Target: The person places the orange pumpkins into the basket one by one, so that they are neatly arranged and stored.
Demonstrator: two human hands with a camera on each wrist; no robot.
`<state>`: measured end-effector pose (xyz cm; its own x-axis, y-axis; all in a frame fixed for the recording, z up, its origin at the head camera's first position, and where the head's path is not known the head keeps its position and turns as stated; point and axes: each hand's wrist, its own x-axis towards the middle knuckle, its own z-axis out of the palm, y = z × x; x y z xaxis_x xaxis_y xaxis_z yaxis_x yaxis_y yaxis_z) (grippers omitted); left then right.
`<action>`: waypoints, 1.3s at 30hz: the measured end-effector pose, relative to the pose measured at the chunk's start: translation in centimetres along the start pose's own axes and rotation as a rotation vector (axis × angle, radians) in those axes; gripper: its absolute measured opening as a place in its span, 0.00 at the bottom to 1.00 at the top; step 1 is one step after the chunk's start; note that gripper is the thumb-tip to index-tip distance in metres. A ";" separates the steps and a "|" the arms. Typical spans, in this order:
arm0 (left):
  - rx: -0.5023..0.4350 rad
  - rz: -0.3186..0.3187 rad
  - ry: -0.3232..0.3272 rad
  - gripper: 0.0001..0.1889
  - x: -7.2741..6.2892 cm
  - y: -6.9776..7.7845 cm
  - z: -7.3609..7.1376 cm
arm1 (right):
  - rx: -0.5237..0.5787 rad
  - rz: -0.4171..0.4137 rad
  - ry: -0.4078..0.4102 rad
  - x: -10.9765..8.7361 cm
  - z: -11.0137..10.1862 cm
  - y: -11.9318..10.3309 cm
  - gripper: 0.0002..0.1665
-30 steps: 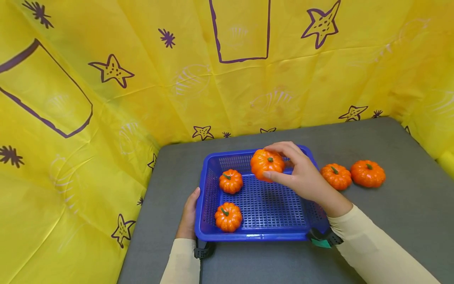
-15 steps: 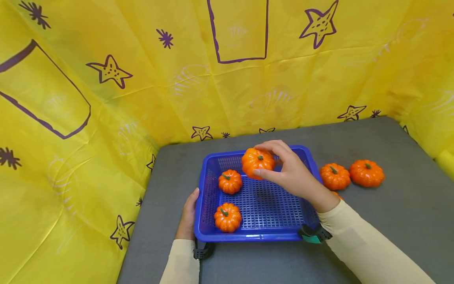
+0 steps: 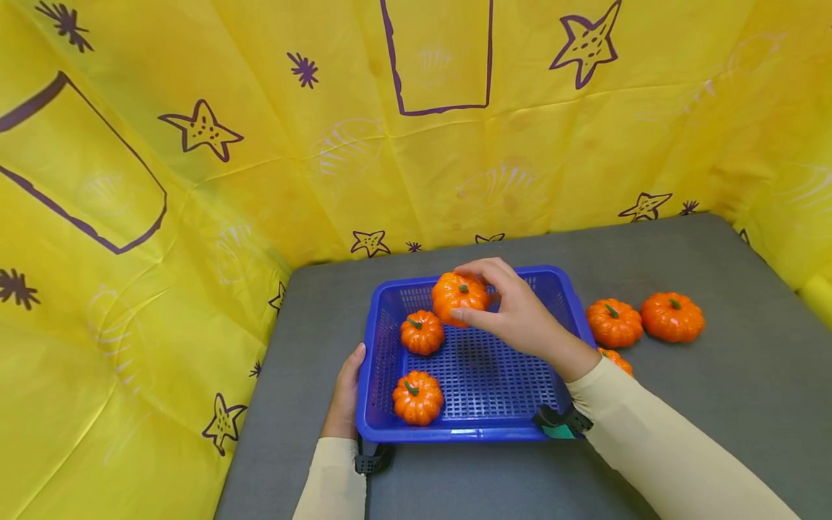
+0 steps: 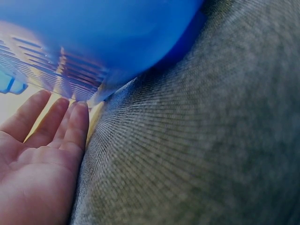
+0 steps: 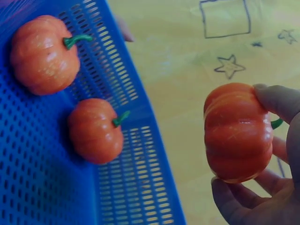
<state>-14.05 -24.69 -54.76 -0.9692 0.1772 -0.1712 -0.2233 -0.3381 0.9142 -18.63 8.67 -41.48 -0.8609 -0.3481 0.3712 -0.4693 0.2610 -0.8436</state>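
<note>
yellow cloth backdrop (image 3: 416, 191), creased, printed with purple-outlined starfish (image 3: 203, 133) and spiky purple bursts (image 3: 303, 70); grey tabletop (image 3: 455, 484), before it.

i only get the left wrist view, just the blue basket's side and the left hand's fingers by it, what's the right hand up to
Observer: The right hand has a held pumpkin between its thumb and fingers, up above the basket.
Operator: anything in the basket already
Observer: Yes, a far pumpkin and a near pumpkin, both towards its left side.
Operator: any outside it
Observer: Three show on the grey table to the right of the basket: the rightmost pumpkin, a middle pumpkin, and a half-hidden pumpkin behind the right sleeve.
</note>
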 end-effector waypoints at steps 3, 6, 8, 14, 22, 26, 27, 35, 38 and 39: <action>0.001 0.001 0.002 0.37 0.0 0.1 0.0 | -0.011 0.019 -0.019 0.2 0.4 0.5 0.33; -0.001 -0.004 0.001 0.37 -0.1 0.1 0.1 | -0.014 0.037 -0.039 0.3 0.8 0.9 0.34; -0.001 -0.009 0.000 0.37 -0.1 0.2 0.1 | -0.016 0.048 -0.042 0.4 1.1 1.1 0.35; 0.000 -0.028 0.009 0.37 -0.1 0.1 -0.1 | -0.024 0.074 -0.042 0.7 1.7 1.9 0.36; -0.008 -0.028 0.010 0.37 0.0 0.0 -0.1 | -0.033 0.120 -0.057 1.2 2.0 2.6 0.36; -0.013 -0.027 0.004 0.37 0.0 0.0 0.1 | -0.057 0.138 -0.056 1.5 2.2 2.9 0.37; -0.011 -0.031 0.005 0.37 0.0 0.0 0.1 | -0.063 0.142 -0.058 1.5 2.2 3.0 0.36; -0.012 -0.031 0.002 0.37 -0.1 0.2 0.1 | -0.116 0.143 -0.097 1.7 2.6 3.8 0.36; -0.009 -0.028 0.002 0.37 0.0 0.1 0.1 | -0.134 0.136 -0.099 1.6 2.5 4.0 0.35; -0.007 -0.028 0.002 0.37 0.0 0.1 0.1 | -0.140 0.135 -0.102 1.6 2.5 4.1 0.35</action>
<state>-14.06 -24.60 -54.63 -0.9629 0.1843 -0.1972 -0.2506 -0.3394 0.9066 -21.40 6.90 -45.31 -0.8968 -0.3887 0.2113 -0.3798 0.4316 -0.8182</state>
